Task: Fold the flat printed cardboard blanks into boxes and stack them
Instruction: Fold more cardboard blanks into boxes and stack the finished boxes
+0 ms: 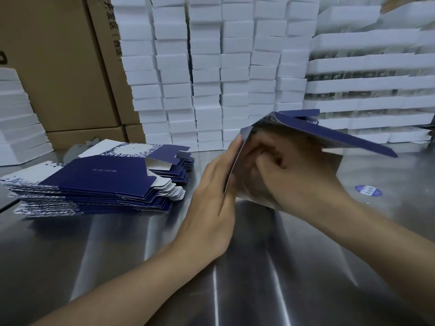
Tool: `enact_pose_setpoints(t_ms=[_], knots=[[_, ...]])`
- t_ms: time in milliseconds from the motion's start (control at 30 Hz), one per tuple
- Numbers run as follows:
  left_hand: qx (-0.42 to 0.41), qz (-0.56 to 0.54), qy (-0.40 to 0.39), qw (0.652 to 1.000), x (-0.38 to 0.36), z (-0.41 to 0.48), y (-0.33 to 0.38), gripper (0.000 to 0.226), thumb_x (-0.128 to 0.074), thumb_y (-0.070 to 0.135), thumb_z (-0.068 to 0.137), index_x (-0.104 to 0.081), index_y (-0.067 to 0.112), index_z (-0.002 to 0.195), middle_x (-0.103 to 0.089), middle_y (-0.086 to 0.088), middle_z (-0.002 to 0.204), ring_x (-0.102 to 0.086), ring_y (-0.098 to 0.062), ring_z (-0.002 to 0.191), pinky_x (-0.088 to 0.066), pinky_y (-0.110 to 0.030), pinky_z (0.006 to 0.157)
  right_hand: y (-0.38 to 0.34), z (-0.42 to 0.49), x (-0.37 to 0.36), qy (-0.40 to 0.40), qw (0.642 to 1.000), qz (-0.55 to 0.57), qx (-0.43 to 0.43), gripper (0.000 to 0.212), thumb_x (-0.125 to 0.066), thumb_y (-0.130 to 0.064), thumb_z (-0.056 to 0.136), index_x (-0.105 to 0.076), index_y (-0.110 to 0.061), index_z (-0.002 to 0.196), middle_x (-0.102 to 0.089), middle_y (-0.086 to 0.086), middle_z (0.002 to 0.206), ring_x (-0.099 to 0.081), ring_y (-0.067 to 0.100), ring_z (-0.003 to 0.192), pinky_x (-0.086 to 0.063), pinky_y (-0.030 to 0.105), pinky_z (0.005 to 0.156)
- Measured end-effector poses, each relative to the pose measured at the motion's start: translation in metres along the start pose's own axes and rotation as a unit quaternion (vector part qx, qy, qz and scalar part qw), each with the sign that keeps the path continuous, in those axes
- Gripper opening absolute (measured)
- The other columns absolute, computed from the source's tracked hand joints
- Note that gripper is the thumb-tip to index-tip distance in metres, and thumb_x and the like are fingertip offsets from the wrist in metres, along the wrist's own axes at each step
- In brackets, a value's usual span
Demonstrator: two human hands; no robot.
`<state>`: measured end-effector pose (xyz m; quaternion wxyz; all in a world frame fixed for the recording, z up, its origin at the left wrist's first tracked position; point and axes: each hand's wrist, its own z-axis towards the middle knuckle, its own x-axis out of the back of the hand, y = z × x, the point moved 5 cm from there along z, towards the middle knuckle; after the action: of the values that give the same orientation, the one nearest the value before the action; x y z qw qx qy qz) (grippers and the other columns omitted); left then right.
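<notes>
Head view: a shiny steel counter [141, 255], walled at the back by stacked white boxes [207, 67], with brown cartons [58, 67] upper left. A pile of flat blue blanks [98, 184] lies centre left. Right of centre, the left hand [211, 201] presses straight fingers against a part-folded box [329, 135]. The right hand [299, 177] curls its fingers round the box's inner edge. The box is motion-blurred.

This looks like a packing workshop or small warehouse. Tall stacks of white boxes [211, 78] fill the back, big brown shipping cartons [58, 67] stand at the left, and a pile of flat printed blanks [98, 184] lies on a steel table [259, 267].
</notes>
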<state>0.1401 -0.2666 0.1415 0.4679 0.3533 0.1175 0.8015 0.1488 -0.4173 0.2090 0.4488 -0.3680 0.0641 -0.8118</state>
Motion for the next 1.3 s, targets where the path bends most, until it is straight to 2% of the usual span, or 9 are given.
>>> enact_pose_setpoints(t_ms=[100, 300, 467, 667, 733, 833, 1033, 1200, 1300], knots=[[0.022, 0.009, 0.009, 1.000, 0.004, 0.001, -0.005, 0.072, -0.039, 0.001, 0.110, -0.023, 0.044, 0.166, -0.039, 0.021, 0.162, -0.032, 0.004, 0.151, -0.024, -0.008, 0.117, -0.014, -0.003, 0.022, 0.104, 0.988, 0.092, 0.062, 0.028, -0.047, -0.020, 0.089, -0.073, -0.031, 0.090, -0.075, -0.013, 0.086, -0.073, 0.014, 0.089, -0.058, 0.047, 0.082], [0.099, -0.054, 0.053, 0.992, 0.008, 0.005, -0.017, 0.054, -0.035, 0.029, 0.116, -0.024, 0.059, 0.160, -0.035, 0.038, 0.160, -0.026, 0.016, 0.149, -0.020, -0.018, 0.124, -0.011, -0.005, 0.036, 0.229, 0.954, -0.122, 0.148, 0.034, -0.051, -0.006, 0.087, -0.078, -0.020, 0.102, -0.072, -0.005, 0.096, -0.062, 0.027, 0.098, -0.039, 0.045, 0.093], [0.140, -0.079, 0.051, 0.986, 0.009, 0.005, -0.018, 0.054, -0.035, 0.037, 0.115, -0.018, 0.080, 0.143, -0.033, 0.044, 0.157, -0.027, 0.021, 0.145, -0.021, -0.021, 0.126, 0.013, 0.002, 0.023, 0.151, 0.987, 0.049, 0.030, 0.034, -0.062, -0.005, 0.094, -0.071, -0.026, 0.119, -0.053, -0.003, 0.131, -0.055, 0.010, 0.122, -0.052, 0.043, 0.101], [0.122, -0.101, 0.001, 0.987, 0.004, 0.003, -0.015, 0.071, -0.057, 0.068, 0.095, -0.019, 0.069, 0.155, -0.038, 0.042, 0.155, -0.030, 0.022, 0.143, -0.031, -0.024, 0.116, 0.016, -0.003, -0.003, 0.053, 0.998, 0.044, 0.011, 0.081, -0.054, 0.011, 0.084, -0.055, -0.046, 0.141, -0.035, -0.006, 0.166, -0.045, -0.008, 0.133, -0.056, 0.035, 0.097], [0.121, -0.115, 0.007, 0.986, 0.005, 0.003, -0.014, 0.071, -0.055, 0.076, 0.091, -0.025, 0.066, 0.155, -0.037, 0.039, 0.157, -0.027, 0.017, 0.148, -0.028, -0.027, 0.120, 0.015, -0.004, -0.006, 0.053, 0.998, 0.031, 0.030, 0.086, -0.051, 0.017, 0.080, -0.055, -0.043, 0.142, -0.038, -0.010, 0.164, -0.041, -0.011, 0.138, -0.053, 0.026, 0.095], [0.125, -0.152, 0.068, 0.978, 0.010, 0.006, -0.017, 0.055, -0.060, 0.058, 0.098, -0.041, 0.057, 0.149, -0.050, 0.025, 0.151, -0.046, -0.002, 0.144, -0.041, -0.040, 0.119, 0.015, -0.005, -0.005, 0.075, 0.995, 0.028, 0.060, 0.084, -0.049, 0.020, 0.076, -0.060, -0.032, 0.140, -0.048, -0.011, 0.158, -0.038, -0.020, 0.133, -0.049, 0.015, 0.084], [0.187, -0.171, 0.153, 0.955, 0.022, 0.007, -0.030, 0.057, -0.079, 0.025, 0.094, -0.040, 0.054, 0.123, -0.067, -0.003, 0.119, -0.071, -0.019, 0.111, -0.062, -0.046, 0.091, 0.005, -0.009, 0.003, 0.113, 0.983, 0.014, 0.144, 0.063, -0.052, 0.020, 0.080, -0.068, -0.017, 0.127, -0.053, -0.015, 0.145, -0.044, -0.011, 0.140, -0.053, 0.022, 0.088], [0.274, -0.246, 0.150, 0.917, 0.019, 0.004, -0.036, 0.056, -0.084, 0.032, 0.090, -0.042, 0.047, 0.122, -0.075, -0.010, 0.108, -0.078, -0.012, 0.089, -0.067, -0.044, 0.073, -0.006, -0.012, 0.009, 0.121, 0.966, 0.008, 0.230, 0.040, -0.052, 0.012, 0.088, -0.072, -0.007, 0.117, -0.067, 0.001, 0.138, -0.067, 0.011, 0.122, -0.055, 0.021, 0.082], [0.320, -0.276, 0.102, 0.900, 0.016, 0.004, -0.035, 0.040, -0.080, 0.039, 0.091, -0.060, 0.024, 0.123, -0.081, -0.006, 0.098, -0.081, -0.019, 0.085, -0.065, -0.041, 0.071, -0.002, -0.010, 0.014, 0.136, 0.962, 0.017, 0.236, 0.034, -0.055, 0.016, 0.090, -0.071, -0.001, 0.114, -0.071, 0.007, 0.131, -0.071, 0.019, 0.118, -0.059, 0.032, 0.092]])
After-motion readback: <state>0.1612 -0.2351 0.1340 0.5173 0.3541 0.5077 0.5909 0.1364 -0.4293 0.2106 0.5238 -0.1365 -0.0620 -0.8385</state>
